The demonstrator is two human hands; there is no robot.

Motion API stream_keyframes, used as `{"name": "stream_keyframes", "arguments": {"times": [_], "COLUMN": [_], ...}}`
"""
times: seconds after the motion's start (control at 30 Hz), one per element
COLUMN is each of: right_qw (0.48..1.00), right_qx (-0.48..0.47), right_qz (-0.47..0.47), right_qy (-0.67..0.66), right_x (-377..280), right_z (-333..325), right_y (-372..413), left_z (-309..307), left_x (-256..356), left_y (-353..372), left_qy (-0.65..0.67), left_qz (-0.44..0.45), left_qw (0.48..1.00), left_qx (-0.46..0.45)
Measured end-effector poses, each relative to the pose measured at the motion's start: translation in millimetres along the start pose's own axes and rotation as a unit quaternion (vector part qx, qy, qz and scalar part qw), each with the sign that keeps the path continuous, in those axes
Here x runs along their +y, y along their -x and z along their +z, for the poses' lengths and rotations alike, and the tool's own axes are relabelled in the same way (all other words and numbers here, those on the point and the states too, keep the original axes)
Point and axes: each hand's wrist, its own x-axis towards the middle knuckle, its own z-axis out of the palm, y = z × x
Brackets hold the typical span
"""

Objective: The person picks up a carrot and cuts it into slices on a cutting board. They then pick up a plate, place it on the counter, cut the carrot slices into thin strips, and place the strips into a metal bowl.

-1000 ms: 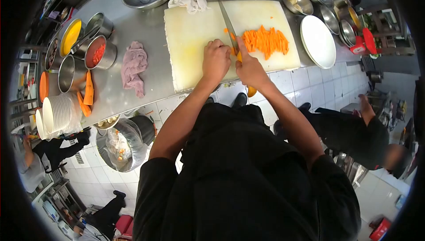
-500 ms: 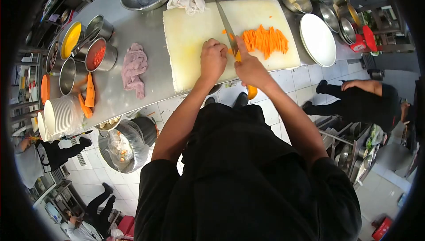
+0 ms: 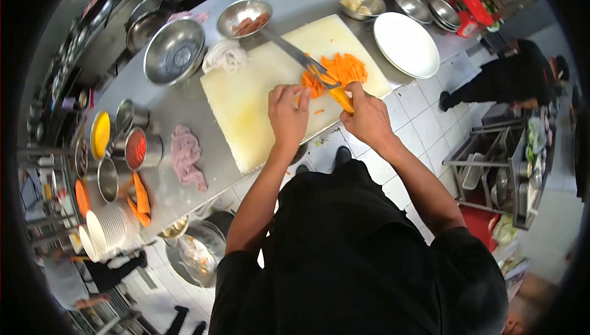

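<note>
Knife (image 3: 295, 54) swung over carrots (image 3: 345, 67), R hand (image 3: 369, 117) holding

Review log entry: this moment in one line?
left hand: curled on white plastic cutting board | right hand: grips orange-handled steel knife | orange carrot strips: at blade

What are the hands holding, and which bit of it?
The right hand holds the knife by its orange handle. The left hand rests beside the cut carrot; its grip is hidden.
</note>
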Motion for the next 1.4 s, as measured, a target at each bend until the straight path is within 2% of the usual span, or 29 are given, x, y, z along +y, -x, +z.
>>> {"name": "stream_keyframes", "arguments": {"times": [0.07,0.23,0.4,0.53,0.63,0.67,0.77,0.83,0.87,0.9,0.93,0.97,1.0,1.03,1.07,1.2,1.3,1.33,1.4], "right_qw": [0.999,0.993,0.994,0.997,0.997,0.997,0.996,0.995,0.994,0.993,0.991,0.987,0.98,0.979,0.978,0.973,0.967,0.955,0.919], "right_qx": [0.034,0.066,0.028,0.007,0.019,0.025,0.015,0.006,-0.032,-0.057,-0.071,-0.061,-0.037,-0.078,-0.075,-0.072,-0.087,-0.131,-0.114], "right_qz": [-0.018,-0.069,-0.084,-0.072,-0.071,-0.072,-0.084,-0.098,-0.088,-0.075,-0.066,-0.15,-0.196,-0.187,-0.195,-0.214,-0.145,-0.098,-0.089], "right_qy": [0.02,0.07,0.066,0.037,0.002,-0.007,-0.02,-0.028,-0.057,-0.078,-0.09,0.007,0.016,0.009,-0.006,-0.054,-0.189,-0.246,-0.368], "right_x": [10,22,36,44,59,66,85,107,118,127,139,135,135,134,137,152,168,172,196], "right_z": [1,-5,4,4,-1,-4,-14,-10,-4,6,20,1,-16,-29,-37,-40,-44,-54,-36], "right_y": [2,8,12,9,7,6,2,-2,1,0,-4,-3,-2,-4,-2,3,7,4,2], "left_z": [4,24,59,61,14,8,12,33,40,49,55,61,74,80,89,108,95,83,75], "left_x": [19,34,19,17,36,31,35,41,36,29,29,47,36,50,51,45,79,88,104], "left_y": [-4,-18,-49,-73,-68,-60,-38,-27,-24,-22,-26,-33,-33,-41,-49,-71,-69,-63,-54], "left_qy": [0.023,0.014,-0.065,-0.02,-0.033,-0.068,-0.056,-0.074,-0.096,-0.086,-0.083,-0.061,-0.089,-0.082,-0.098,-0.19,-0.106,-0.103,-0.093], "left_qz": [0.052,0.074,0.116,0.084,0.009,-0.012,-0.042,0.044,0.078,0.054,0.1,0.068,0.055,0.009,-0.045,0.05,-0.021,-0.021,-0.029], "left_qw": [0.998,0.994,0.975,0.992,0.995,0.994,0.993,0.992,0.987,0.987,0.984,0.989,0.991,0.992,0.988,0.977,0.994,0.994,0.994], "left_qx": [-0.021,-0.082,-0.177,-0.096,-0.09,-0.087,-0.093,-0.094,-0.105,-0.124,-0.124,-0.118,-0.089,-0.091,-0.107,-0.083,-0.028,-0.008,0.049]}}
